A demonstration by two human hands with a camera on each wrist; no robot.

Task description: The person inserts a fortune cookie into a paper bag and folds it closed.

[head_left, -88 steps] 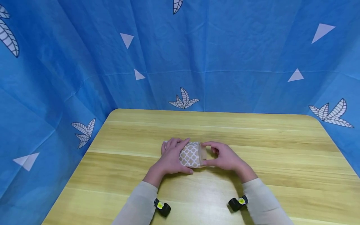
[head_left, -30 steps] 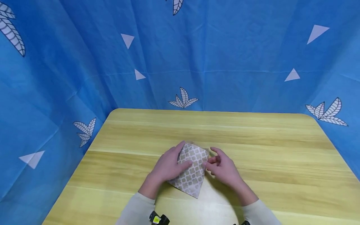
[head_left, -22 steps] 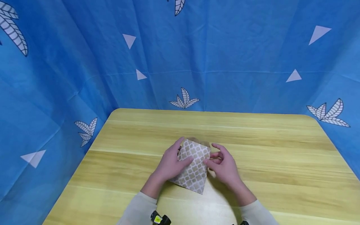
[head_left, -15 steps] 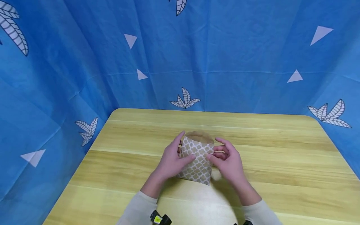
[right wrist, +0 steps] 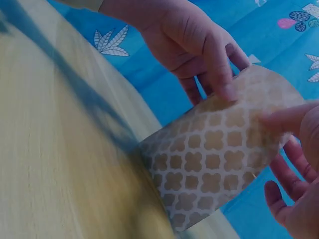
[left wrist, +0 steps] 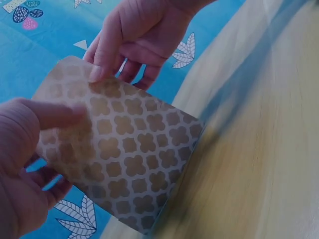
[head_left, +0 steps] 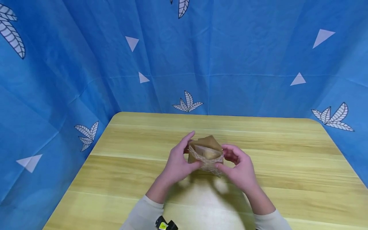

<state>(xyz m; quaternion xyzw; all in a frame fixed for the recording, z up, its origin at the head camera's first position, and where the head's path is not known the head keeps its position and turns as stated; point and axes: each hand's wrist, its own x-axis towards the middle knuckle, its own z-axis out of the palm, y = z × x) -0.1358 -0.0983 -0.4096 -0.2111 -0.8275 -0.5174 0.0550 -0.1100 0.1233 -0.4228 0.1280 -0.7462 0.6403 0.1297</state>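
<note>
A small paper bag [head_left: 211, 167], brown with a white quatrefoil lattice, stands between both hands with its mouth gaping upward. Its plain brown inside shows in the head view; I cannot tell whether the paler patch there is more than paper. My left hand [head_left: 178, 163] grips the left side, thumb on the patterned face and fingers behind. On the opposite side my right hand [head_left: 241, 167] pinches the bag the same way. Both wrist views show the patterned face of the bag [left wrist: 144, 154] tilted, its bottom edge close to the tabletop; contact is unclear.
The hands are over the middle of a light wood table [head_left: 138, 143] with rounded far corners. A blue curtain [head_left: 230, 57] with white leaves and triangles hangs behind it and along the left. A small black camera [head_left: 166, 223] sits at the left wrist.
Earlier the bag lay sideways under the left hand, with the right fingers at its end. Since then it has been turned and tipped up, and its mouth has spread apart.
</note>
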